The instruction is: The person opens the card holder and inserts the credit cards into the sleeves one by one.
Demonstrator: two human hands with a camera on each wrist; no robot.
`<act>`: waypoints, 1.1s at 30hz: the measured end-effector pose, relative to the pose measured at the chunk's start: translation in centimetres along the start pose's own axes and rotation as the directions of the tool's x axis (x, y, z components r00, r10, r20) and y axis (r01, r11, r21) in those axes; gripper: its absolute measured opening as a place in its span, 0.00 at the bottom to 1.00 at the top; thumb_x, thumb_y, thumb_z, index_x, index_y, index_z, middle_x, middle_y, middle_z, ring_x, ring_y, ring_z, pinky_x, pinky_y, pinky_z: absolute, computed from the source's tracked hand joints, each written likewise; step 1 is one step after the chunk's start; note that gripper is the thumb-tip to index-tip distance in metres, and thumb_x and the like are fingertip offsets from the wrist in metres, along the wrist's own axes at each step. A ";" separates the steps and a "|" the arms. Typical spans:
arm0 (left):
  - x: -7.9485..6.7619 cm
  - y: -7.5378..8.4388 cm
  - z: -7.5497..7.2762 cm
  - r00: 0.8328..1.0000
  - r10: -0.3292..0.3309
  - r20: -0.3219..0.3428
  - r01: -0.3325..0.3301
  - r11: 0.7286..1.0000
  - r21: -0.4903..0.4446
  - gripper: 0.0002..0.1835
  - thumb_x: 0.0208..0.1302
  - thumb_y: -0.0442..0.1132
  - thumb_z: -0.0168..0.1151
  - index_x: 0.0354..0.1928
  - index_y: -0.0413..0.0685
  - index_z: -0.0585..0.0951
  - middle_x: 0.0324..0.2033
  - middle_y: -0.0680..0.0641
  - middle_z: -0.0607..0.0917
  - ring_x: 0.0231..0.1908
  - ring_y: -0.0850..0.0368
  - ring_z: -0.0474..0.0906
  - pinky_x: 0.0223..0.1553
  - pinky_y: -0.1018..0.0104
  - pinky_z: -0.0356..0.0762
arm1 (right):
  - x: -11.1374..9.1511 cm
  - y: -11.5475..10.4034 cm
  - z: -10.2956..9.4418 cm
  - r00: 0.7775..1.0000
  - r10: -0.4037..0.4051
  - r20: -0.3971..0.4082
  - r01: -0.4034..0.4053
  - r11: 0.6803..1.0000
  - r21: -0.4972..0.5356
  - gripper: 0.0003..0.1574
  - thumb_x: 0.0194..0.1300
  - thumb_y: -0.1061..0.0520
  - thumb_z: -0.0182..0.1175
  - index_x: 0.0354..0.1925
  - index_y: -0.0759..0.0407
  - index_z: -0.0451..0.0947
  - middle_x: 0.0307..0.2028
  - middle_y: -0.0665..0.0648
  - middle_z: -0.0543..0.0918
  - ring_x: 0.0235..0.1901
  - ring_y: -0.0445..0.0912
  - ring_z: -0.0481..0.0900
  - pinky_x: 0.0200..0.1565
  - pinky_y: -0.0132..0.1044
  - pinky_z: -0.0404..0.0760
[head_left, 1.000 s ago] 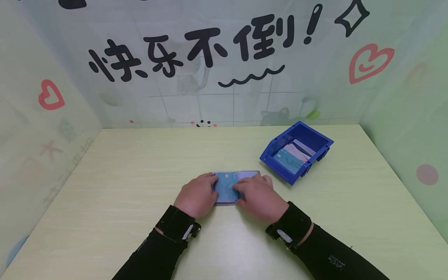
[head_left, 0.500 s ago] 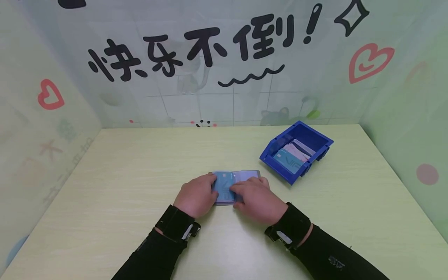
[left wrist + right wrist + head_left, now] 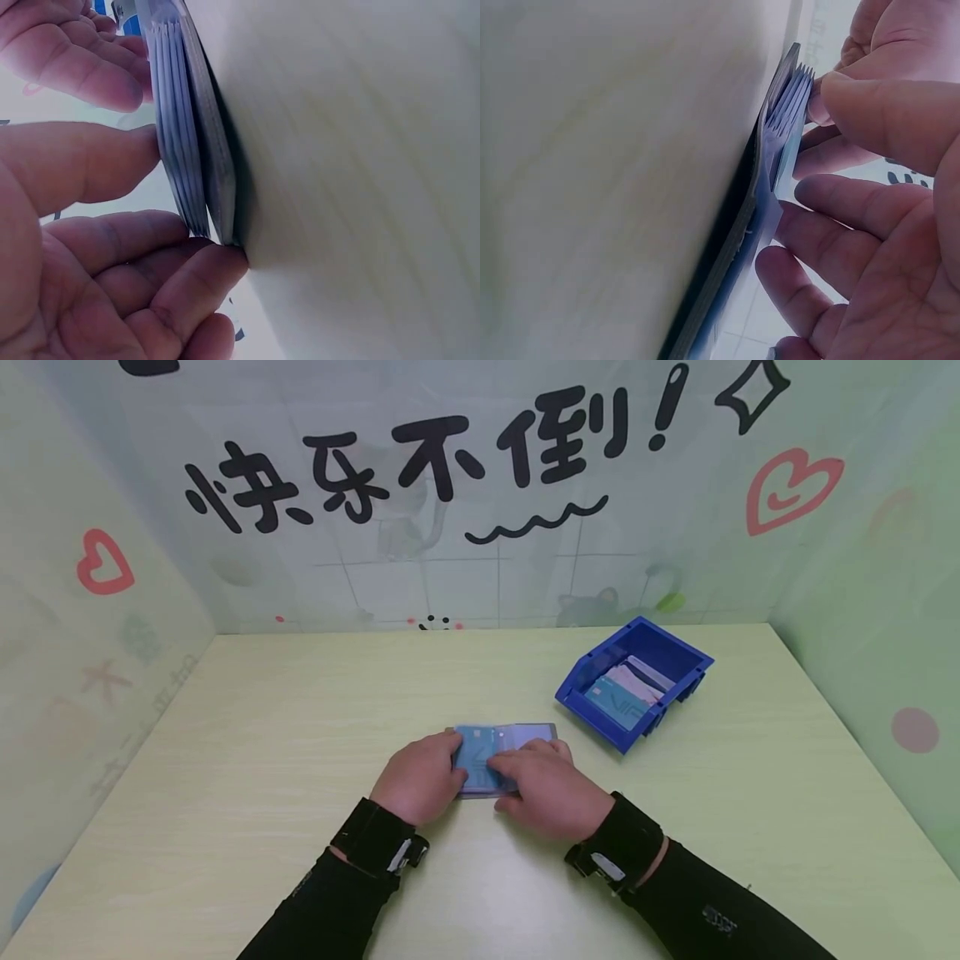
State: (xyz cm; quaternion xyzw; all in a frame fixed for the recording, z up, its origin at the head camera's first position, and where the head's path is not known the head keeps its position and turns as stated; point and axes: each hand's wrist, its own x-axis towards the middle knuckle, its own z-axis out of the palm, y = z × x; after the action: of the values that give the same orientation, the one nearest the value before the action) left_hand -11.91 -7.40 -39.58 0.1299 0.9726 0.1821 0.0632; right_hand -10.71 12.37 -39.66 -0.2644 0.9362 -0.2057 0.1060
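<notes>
An opened card holder (image 3: 536, 735) with clear sleeves lies flat on the table in the head view. On its left side shows a light blue card (image 3: 472, 764). My left hand (image 3: 420, 781) holds the holder's left edge, thumb near the front corner. In the left wrist view its fingers touch the edges of the stacked sleeves (image 3: 176, 120) and the cover (image 3: 217, 172). My right hand (image 3: 551, 793) lies over the right side, with its index fingertip on the blue card. Its fingers look loosely bent in the right wrist view, beside the fanned sleeves (image 3: 791, 105).
Behind and right of my hands, a blue plastic bin (image 3: 592, 721) stands at an angle on the pale wooden table (image 3: 337, 693). Several cards (image 3: 618, 697) lie inside it. A printed backdrop (image 3: 450, 585) borders the table at the back and sides.
My right hand has slid slightly left across the card holder, its index fingertip going further over the blue card. The left hand has kept its place, and the bin has stayed put.
</notes>
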 end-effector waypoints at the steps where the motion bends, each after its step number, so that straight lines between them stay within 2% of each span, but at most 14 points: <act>1: 0.0 0.0 0.0 1.000 0.000 -0.001 0.000 1.000 0.000 0.20 0.72 0.39 0.67 0.61 0.38 0.82 0.67 0.37 0.82 0.63 0.43 0.83 0.62 0.48 0.82 | 0.0 0.0 0.0 1.000 0.002 0.003 -0.002 1.000 0.001 0.32 0.70 0.53 0.70 0.68 0.60 0.78 0.66 0.56 0.83 0.64 0.60 0.74 0.66 0.62 0.60; 8: 0.0 0.1 -0.1 1.000 -0.014 0.002 0.014 1.000 -0.004 0.19 0.72 0.39 0.67 0.60 0.39 0.82 0.66 0.39 0.83 0.61 0.44 0.84 0.62 0.48 0.82 | 0.0 0.0 0.0 1.000 0.006 0.007 -0.006 1.000 0.004 0.33 0.70 0.52 0.71 0.68 0.60 0.78 0.67 0.56 0.82 0.65 0.60 0.72 0.67 0.62 0.59; 14: -0.2 0.2 -0.2 0.999 -0.033 0.008 0.033 0.999 -0.027 0.22 0.71 0.39 0.67 0.64 0.38 0.81 0.66 0.39 0.83 0.59 0.46 0.83 0.63 0.48 0.81 | -0.1 0.2 -0.4 1.000 0.011 -0.002 -0.011 1.000 0.027 0.30 0.71 0.51 0.69 0.67 0.59 0.80 0.65 0.54 0.84 0.64 0.59 0.74 0.68 0.63 0.56; 21: -0.3 0.2 -0.3 0.999 -0.051 0.003 0.051 0.998 -0.048 0.27 0.70 0.42 0.68 0.68 0.38 0.79 0.66 0.39 0.82 0.62 0.44 0.82 0.64 0.45 0.80 | -0.3 0.9 -1.9 0.996 0.060 -0.073 -0.054 0.995 0.079 0.29 0.71 0.51 0.69 0.66 0.58 0.80 0.63 0.54 0.85 0.67 0.59 0.75 0.69 0.63 0.57; 28: -0.2 0.2 -0.2 0.996 -0.082 -0.036 0.079 0.994 -0.070 0.31 0.70 0.47 0.68 0.71 0.40 0.77 0.69 0.38 0.79 0.65 0.41 0.80 0.64 0.41 0.79 | -0.6 2.8 -4.4 0.971 0.154 -0.184 -0.140 0.986 0.087 0.29 0.74 0.50 0.66 0.67 0.58 0.79 0.66 0.58 0.83 0.71 0.62 0.73 0.73 0.70 0.57; 33: -0.2 0.4 -0.2 0.997 -0.060 -0.058 0.055 0.995 -0.087 0.34 0.70 0.48 0.66 0.73 0.40 0.75 0.73 0.35 0.73 0.72 0.36 0.73 0.68 0.37 0.74 | -0.5 4.2 -6.0 0.947 0.202 -0.252 -0.196 0.979 0.049 0.28 0.75 0.50 0.65 0.66 0.61 0.80 0.65 0.62 0.83 0.70 0.63 0.75 0.73 0.70 0.62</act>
State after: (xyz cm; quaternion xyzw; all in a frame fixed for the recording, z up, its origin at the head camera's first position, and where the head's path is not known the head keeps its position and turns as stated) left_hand -11.65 -7.20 -39.25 0.0936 0.9687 0.2255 0.0445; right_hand -14.01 17.91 -36.12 -0.1389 0.9614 -0.2373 0.0078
